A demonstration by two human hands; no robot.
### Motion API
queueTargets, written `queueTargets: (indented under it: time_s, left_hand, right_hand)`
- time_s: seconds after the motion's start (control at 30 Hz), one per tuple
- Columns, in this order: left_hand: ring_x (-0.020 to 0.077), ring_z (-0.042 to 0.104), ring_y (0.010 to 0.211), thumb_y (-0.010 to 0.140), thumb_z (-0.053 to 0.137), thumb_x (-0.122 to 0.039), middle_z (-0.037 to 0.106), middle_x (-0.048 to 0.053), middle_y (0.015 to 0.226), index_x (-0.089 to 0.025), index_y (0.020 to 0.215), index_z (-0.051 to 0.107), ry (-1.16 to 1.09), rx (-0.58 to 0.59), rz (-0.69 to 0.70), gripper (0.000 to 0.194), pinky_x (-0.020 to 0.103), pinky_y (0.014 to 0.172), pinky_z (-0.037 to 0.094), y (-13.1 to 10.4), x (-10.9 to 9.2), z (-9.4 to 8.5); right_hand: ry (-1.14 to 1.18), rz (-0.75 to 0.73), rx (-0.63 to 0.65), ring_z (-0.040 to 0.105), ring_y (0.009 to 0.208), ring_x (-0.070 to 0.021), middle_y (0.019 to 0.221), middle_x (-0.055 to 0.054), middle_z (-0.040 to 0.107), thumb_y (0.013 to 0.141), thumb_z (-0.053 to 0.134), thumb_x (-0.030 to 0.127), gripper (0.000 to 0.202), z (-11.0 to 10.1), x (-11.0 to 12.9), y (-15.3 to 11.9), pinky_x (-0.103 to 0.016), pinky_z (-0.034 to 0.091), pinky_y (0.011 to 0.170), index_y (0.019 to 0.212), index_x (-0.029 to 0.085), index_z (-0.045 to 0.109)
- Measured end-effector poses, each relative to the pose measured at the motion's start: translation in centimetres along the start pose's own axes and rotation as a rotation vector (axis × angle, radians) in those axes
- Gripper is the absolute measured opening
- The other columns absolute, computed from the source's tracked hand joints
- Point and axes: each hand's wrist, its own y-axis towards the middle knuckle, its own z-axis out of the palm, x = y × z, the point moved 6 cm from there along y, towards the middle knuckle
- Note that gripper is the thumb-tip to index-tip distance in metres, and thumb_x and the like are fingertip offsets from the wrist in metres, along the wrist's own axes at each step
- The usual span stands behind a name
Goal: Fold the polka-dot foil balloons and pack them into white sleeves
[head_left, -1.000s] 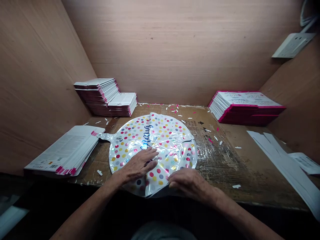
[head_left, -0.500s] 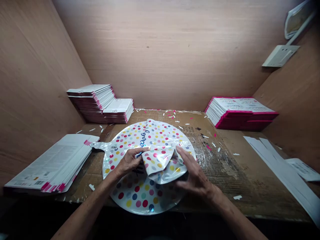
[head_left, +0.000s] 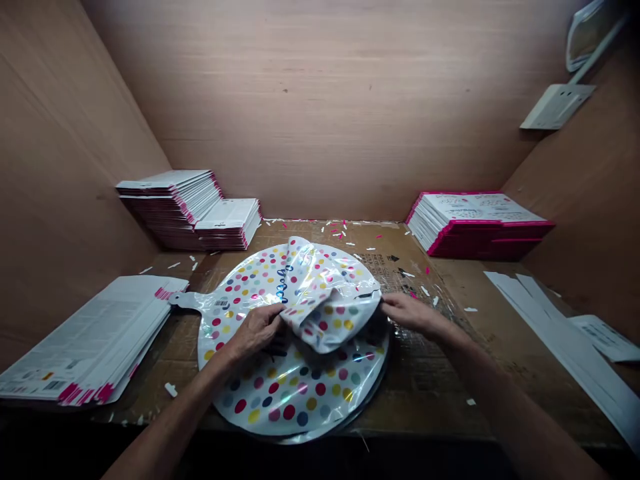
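A flat round foil balloon (head_left: 293,393) with coloured dots, blue lettering and a tail at its left lies on the cardboard-covered bench. Another sheet edge shows beneath its lower right rim. On top is a partly folded dotted foil balloon (head_left: 340,323), its front part lifted into a loose flap. My left hand (head_left: 257,329) is closed on the left edge of this fold, near the lettering. At the right edge, my right hand (head_left: 407,311) pinches the foil between thumb and fingers.
Stacks of white and pink printed card sleeves stand at the back left (head_left: 227,217), front left (head_left: 105,333) and back right (head_left: 480,223). White paper strips (head_left: 555,340) lie on the right. Small scraps litter the cardboard (head_left: 450,380). A socket (head_left: 559,107) is fixed to the right wall.
My right hand has gone from spread fingers over the foil to pinching its right edge, farther right. The folded flap is pulled out wider. My left hand keeps its hold.
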Motion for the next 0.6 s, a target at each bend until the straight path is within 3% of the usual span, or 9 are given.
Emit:
queueTargets:
  time_s: [0.07,0.17,0.33,0.4,0.47,0.6]
  left_hand:
    - [0.0172,0.056,0.067,0.085,0.042,-0.041,0.061,-0.001,0.066,-0.021,0.070,0.063,0.089,-0.054,-0.073,0.033,0.025,0.061,0.041,0.9,0.1,-0.2]
    - [0.0176,0.056,0.066,0.086,0.042,-0.041,0.060,-0.001,0.066,-0.021,0.076,0.061,0.112,-0.140,-0.168,0.030,0.025,0.059,0.038,2.1,0.3,-0.5]
    - [0.0197,0.062,0.073,0.089,0.042,-0.040,0.067,0.004,0.076,-0.020,0.086,0.062,0.123,-0.265,-0.318,0.028,0.026,0.063,0.040,3.3,1.5,-0.6]
    - [0.0204,0.063,0.078,0.090,0.043,-0.037,0.069,0.005,0.083,-0.019,0.088,0.062,0.140,-0.296,-0.361,0.026,0.027,0.065,0.041,3.6,2.0,-0.7]
    - [0.0210,0.064,0.081,0.091,0.044,-0.035,0.070,0.006,0.086,-0.019,0.088,0.062,0.165,-0.315,-0.387,0.024,0.027,0.066,0.042,3.8,2.2,-0.6]
    - [0.0203,0.065,0.086,0.094,0.043,-0.034,0.071,0.005,0.090,-0.020,0.089,0.062,0.220,-0.345,-0.390,0.024,0.027,0.070,0.043,4.1,1.9,-0.4]
  right_hand:
    - [0.135,0.055,-0.038,0.058,0.055,-0.0190,0.059,-0.003,0.064,0.079,0.051,0.042,0.032,-0.2,-0.7,2.0,-0.027,0.044,0.049,0.061,0.018,0.064]
    - [0.168,0.040,-0.177,0.056,0.058,-0.0184,0.061,-0.003,0.062,0.081,0.051,0.054,0.040,-0.2,-1.2,3.7,-0.027,0.043,0.049,0.067,0.018,0.062]
    - [0.249,-0.015,-0.347,0.061,0.070,-0.0201,0.082,-0.007,0.067,0.083,0.045,0.070,0.056,0.3,-1.1,3.1,-0.029,0.049,0.060,0.096,0.018,0.062]
    - [0.187,-0.051,-0.360,0.063,0.073,-0.0204,0.086,-0.007,0.069,0.083,0.041,0.074,0.061,0.5,-0.9,2.5,-0.029,0.050,0.063,0.103,0.019,0.061]
    - [0.034,-0.051,-0.378,0.062,0.069,-0.0196,0.078,-0.005,0.068,0.086,0.036,0.073,0.061,0.7,-0.9,2.2,-0.028,0.047,0.060,0.095,0.019,0.063]
    - [-0.195,0.053,-0.483,0.056,0.066,-0.0189,0.071,-0.005,0.063,0.094,0.033,0.059,0.051,0.2,-1.3,2.7,-0.027,0.037,0.059,0.083,0.020,0.063]
